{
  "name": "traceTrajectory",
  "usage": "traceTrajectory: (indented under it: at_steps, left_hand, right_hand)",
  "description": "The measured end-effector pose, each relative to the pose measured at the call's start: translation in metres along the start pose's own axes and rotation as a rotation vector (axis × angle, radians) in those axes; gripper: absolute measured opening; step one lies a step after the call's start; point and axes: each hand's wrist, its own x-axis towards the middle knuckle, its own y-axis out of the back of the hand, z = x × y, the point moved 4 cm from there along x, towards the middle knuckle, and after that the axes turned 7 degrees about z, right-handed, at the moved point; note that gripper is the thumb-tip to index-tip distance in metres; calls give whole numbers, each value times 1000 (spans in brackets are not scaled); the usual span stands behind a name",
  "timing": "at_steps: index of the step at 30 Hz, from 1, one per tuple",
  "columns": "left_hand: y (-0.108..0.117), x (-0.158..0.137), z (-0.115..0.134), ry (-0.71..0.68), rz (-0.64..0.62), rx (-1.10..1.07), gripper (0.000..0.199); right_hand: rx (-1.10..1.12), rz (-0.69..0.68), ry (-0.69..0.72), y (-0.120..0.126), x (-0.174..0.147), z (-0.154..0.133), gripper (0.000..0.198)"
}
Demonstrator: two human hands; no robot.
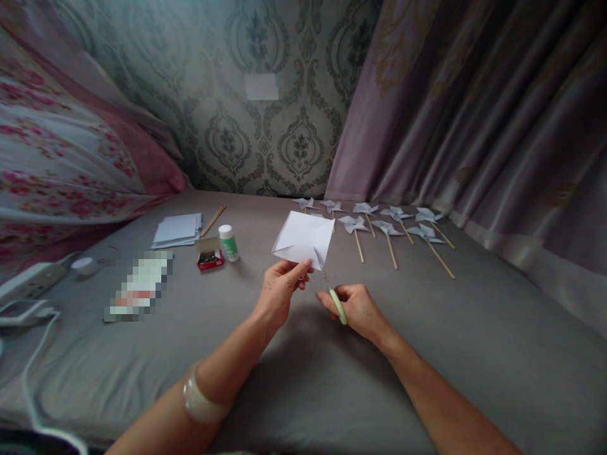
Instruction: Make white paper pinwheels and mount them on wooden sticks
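A square sheet of white paper point(303, 232) is pinched at its near edge by my left hand point(283, 281), raised above the bed. Slits run in from its corners. My right hand point(355, 308) grips the pale green handle of a pair of scissors point(338, 308). The scissors' blades lie at the paper's near right corner, pointing toward its middle. Part of the handle is hidden behind my fingers. Beyond the paper and to the right, several paper pinwheels point(353, 224) on wooden sticks lie in rows on the grey sheet.
On the left are a stack of white paper point(178, 229), wooden sticks point(214, 220), an open red box point(209, 256) of small dark pieces and a green-and-white glue bottle point(228, 244). Nearer lie a blurred-out flat object point(141, 285), a power strip point(33, 281) and a white cable point(29, 379).
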Motion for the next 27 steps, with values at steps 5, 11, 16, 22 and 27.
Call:
traceTrajectory:
  at_steps: [5,11,16,22,27]
  left_hand:
    - [-1,0,1,-2,1,-3,29]
    - [0,0,1,-6,0,-4,29]
    - [0,0,0,-5,4,5,29]
    - [0,0,1,1,7,-2,30]
    - [1,1,0,4,4,-3,30]
  right_hand:
    - [2,13,9,0,0,-1,46]
    - [-4,12,20,0,0,0,46]
    - [-6,17,14,0,0,1,45]
    - [-5,23,10,0,0,1,46]
    - [-16,30,1,0,-1,0,45]
